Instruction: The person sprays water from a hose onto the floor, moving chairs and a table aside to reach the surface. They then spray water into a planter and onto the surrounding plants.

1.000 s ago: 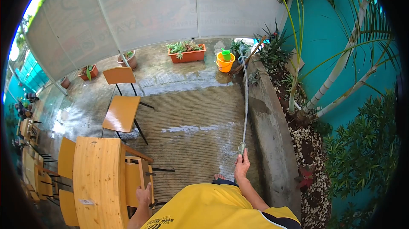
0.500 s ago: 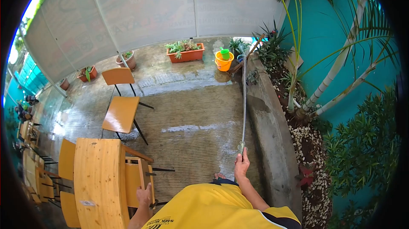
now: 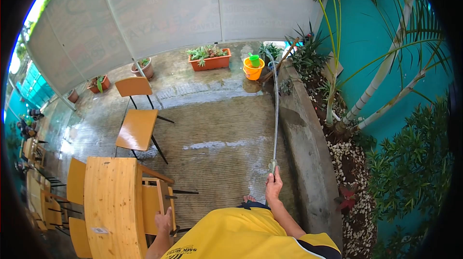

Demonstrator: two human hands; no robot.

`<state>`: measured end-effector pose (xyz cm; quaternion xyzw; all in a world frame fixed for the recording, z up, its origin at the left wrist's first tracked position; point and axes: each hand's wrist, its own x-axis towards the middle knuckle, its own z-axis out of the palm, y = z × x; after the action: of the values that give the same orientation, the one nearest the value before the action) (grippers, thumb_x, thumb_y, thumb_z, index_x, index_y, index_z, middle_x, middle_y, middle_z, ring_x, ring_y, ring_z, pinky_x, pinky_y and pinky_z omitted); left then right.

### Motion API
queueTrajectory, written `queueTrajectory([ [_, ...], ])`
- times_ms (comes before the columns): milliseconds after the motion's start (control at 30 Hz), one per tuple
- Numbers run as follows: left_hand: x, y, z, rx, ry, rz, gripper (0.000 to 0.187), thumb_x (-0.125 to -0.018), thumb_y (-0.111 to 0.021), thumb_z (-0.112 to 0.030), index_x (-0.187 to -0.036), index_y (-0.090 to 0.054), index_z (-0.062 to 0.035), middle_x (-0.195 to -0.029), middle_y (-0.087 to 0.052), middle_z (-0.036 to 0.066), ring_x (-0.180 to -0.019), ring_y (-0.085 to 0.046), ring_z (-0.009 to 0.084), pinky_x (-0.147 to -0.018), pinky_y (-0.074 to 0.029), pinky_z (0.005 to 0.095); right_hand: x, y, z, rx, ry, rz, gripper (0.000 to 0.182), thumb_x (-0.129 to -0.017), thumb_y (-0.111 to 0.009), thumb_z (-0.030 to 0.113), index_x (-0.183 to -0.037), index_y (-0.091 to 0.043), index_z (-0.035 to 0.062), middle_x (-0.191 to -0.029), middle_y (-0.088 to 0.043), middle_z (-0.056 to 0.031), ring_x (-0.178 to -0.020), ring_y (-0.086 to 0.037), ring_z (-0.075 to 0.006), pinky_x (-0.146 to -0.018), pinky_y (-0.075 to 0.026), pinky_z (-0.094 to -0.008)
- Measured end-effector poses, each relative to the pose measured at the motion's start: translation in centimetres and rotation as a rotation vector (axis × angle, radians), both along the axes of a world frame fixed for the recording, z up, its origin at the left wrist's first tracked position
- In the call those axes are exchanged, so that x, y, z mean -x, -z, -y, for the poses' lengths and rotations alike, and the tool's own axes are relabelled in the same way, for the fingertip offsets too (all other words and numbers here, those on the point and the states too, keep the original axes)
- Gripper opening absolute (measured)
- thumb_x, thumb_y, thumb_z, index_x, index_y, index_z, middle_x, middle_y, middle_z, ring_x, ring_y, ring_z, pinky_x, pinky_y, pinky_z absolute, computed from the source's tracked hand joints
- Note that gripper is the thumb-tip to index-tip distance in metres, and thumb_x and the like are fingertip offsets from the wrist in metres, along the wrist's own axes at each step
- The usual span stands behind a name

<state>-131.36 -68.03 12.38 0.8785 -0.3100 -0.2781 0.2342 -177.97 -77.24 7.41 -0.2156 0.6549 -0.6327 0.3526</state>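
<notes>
My right hand [image 3: 274,185] is closed around a pale hose nozzle [image 3: 272,166] low in the centre right. A thin stream of water [image 3: 276,114] runs from it up the view to the plants beside the orange bucket [image 3: 253,69]. My left hand [image 3: 163,219] is at the edge of a wooden chair [image 3: 153,201] next to the wooden table [image 3: 111,201]; its thumb shows, but its grip on the chair is partly hidden. A green dipper [image 3: 254,60] sits in the bucket.
A wooden chair [image 3: 136,129] stands on the wet ribbed floor [image 3: 222,129]. A concrete curb [image 3: 311,162] borders the planted bed on the right. Planter boxes [image 3: 210,62] line the far side below a grey banner [image 3: 169,8]. More chairs and tables are at the left.
The far end of the water stream has shifted slightly left and arcs over the plants near the bucket. Both hands stay almost in place.
</notes>
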Motion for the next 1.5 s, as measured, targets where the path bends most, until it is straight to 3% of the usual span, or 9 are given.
queueTrajectory([
  [67, 1.9, -3.3, 0.5, -0.047, -0.022, -0.005, 0.056, -0.083, -0.077, -0.034, -0.118, -0.06, 0.0057, -0.111, -0.068, 0.022, -0.104, -0.064, 0.0375, -0.09, -0.048, 0.0405, 0.1, 0.1, 0.0, 0.0, -0.012, -0.014, 0.05, -0.097, -0.058, 0.009, -0.146, -0.047, 0.0099, -0.075, -0.053, 0.0033, -0.061, -0.044, -0.0063, -0.054, -0.042, -0.0239],
  [300, 0.9, -1.4, 0.2, -0.052, -0.02, 0.066, 0.056, -0.083, -0.077, -0.035, -0.118, -0.061, 0.0059, -0.111, -0.068, 0.022, -0.103, -0.064, 0.0376, -0.089, -0.049, 0.0404, 0.0, 0.2, 0.1, -0.032, -0.029, 0.001, 0.051, -0.098, -0.056, 0.006, -0.148, -0.045, 0.0119, -0.075, -0.053, 0.0028, -0.06, -0.045, -0.0062, -0.053, -0.043, -0.0231],
  [600, -0.5, 1.1, -0.2, 0.018, -0.024, -0.032, 0.055, -0.082, -0.078, -0.035, -0.116, -0.061, 0.0058, -0.109, -0.069, 0.022, -0.102, -0.065, 0.0381, -0.089, -0.049, 0.0404, -0.2, 0.0, 0.1, -0.029, -0.017, 0.027, 0.051, -0.098, -0.057, 0.008, -0.147, -0.046, 0.0115, -0.076, -0.054, 0.0027, -0.061, -0.045, -0.0063, -0.054, -0.043, -0.0237],
  [1267, 2.7, -4.6, 0.8, -0.104, -0.018, 0.067, 0.053, -0.084, -0.076, -0.034, -0.117, -0.06, 0.0046, -0.11, -0.069, 0.021, -0.102, -0.064, 0.0374, -0.089, -0.049, 0.0398, 0.1, -0.1, 0.0, -0.01, 0.033, -0.007, 0.052, -0.099, -0.055, 0.007, -0.149, -0.043, 0.0122, -0.076, -0.051, 0.0037, -0.06, -0.043, -0.0059, -0.053, -0.041, -0.0224],
  [1500, 0.7, -1.5, 0.3, -0.078, 0.019, 0.066, 0.055, -0.083, -0.076, -0.036, -0.116, -0.06, 0.0054, -0.111, -0.068, 0.023, -0.103, -0.064, 0.0379, -0.089, -0.049, 0.0406, -0.8, -0.6, -0.2, -0.066, -0.189, 0.014, 0.051, -0.098, -0.056, 0.008, -0.148, -0.044, 0.0113, -0.078, -0.053, 0.0029, -0.062, -0.045, -0.0061, -0.056, -0.043, -0.0224],
])
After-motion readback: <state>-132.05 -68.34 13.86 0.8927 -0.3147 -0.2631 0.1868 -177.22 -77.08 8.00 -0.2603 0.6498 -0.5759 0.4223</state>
